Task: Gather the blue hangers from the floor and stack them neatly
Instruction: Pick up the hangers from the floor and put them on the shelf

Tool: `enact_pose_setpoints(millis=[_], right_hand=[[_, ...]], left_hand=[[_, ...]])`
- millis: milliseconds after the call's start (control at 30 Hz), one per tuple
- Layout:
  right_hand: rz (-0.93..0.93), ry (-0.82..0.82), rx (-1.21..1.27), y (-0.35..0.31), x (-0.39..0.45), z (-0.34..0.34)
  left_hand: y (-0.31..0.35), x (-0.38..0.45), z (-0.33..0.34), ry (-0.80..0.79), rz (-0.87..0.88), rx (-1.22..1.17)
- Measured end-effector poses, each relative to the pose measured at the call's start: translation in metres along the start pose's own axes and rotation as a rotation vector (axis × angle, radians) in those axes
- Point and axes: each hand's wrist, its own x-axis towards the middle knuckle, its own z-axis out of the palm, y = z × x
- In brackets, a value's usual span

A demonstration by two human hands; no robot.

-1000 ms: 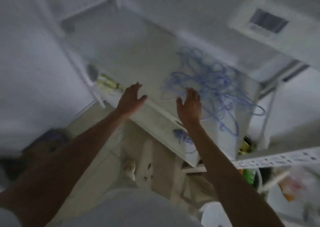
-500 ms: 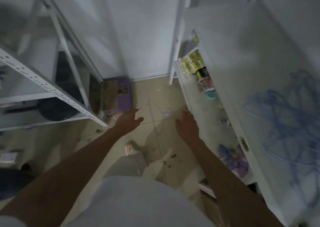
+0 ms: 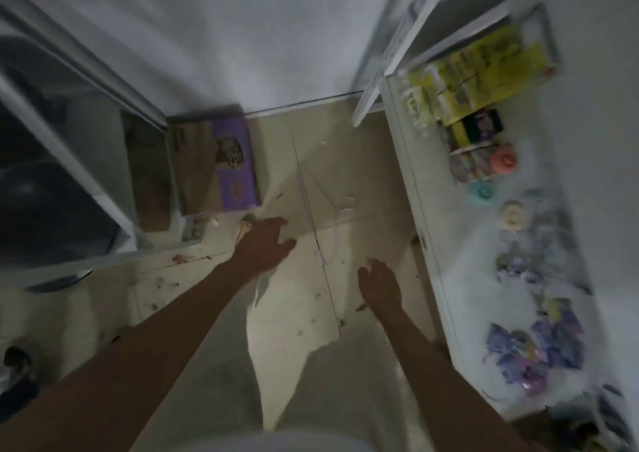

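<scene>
One thin pale blue wire hanger (image 3: pixel 323 199) lies flat on the beige tiled floor, between the purple box and the white shelf unit. My left hand (image 3: pixel 264 244) hovers just left of its lower end, fingers spread, holding nothing. My right hand (image 3: pixel 378 284) is below and right of the hanger, fingers loosely curled, with nothing in it. Both arms reach forward and down. The picture is dim and blurred. The pile of blue hangers seen earlier is out of view.
A purple and brown cardboard box (image 3: pixel 216 163) stands on the floor by the wall. A white metal rack (image 3: pixel 69 161) fills the left. A white shelf (image 3: pixel 432 244) on the right carries yellow packets, tape rolls and purple wrappers. Small debris dots the floor.
My view has swung from the hanger pile on the white shelf top down to the floor. Both hands have dropped lower, closer to the single hanger on the tiles.
</scene>
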Motion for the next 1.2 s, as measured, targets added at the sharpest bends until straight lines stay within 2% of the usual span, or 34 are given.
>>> enact_pose_setpoints(millis=[200, 300, 367, 500, 600, 700, 800, 900, 1067, 1133, 1200], right_hand=[[0.134, -0.1, 0.101, -0.027, 0.182, 0.114], [0.121, -0.168, 0.12, -0.026, 0.287, 0.172], [0.145, -0.183, 0.119, -0.015, 0.351, 0.203], [0.238, -0.053, 0.125, 0.02, 0.454, 0.242], [0.251, 0.023, 0.078, 0.045, 0.501, 0.267], [0.225, 0.091, 0.019, 0.057, 0.528, 0.288], [0.212, 0.171, 0.042, 0.062, 0.543, 0.306], [0.171, 0.203, 0.042, 0.065, 0.547, 0.311], [-0.016, 0.103, -0.128, 0.053, 0.514, 0.291], [-0.06, 0.084, -0.132, 0.033, 0.49, 0.275], [-0.079, 0.09, -0.111, 0.01, 0.459, 0.254]], left_hand=[[-0.058, 0.201, 0.072, 0.044, -0.206, -0.224], [-0.102, 0.293, 0.136, -0.047, -0.208, -0.208], [-0.127, 0.345, 0.18, -0.032, -0.22, -0.21], [-0.154, 0.422, 0.256, -0.004, -0.293, -0.218], [-0.169, 0.465, 0.295, 0.059, -0.343, -0.131], [-0.17, 0.498, 0.313, 0.155, -0.357, 0.023], [-0.173, 0.518, 0.321, 0.224, -0.332, 0.044], [-0.177, 0.525, 0.32, 0.191, -0.292, 0.07], [-0.177, 0.503, 0.288, 0.093, -0.291, 0.239], [-0.171, 0.481, 0.262, 0.108, -0.341, 0.202], [-0.163, 0.457, 0.231, 0.124, -0.351, 0.009]])
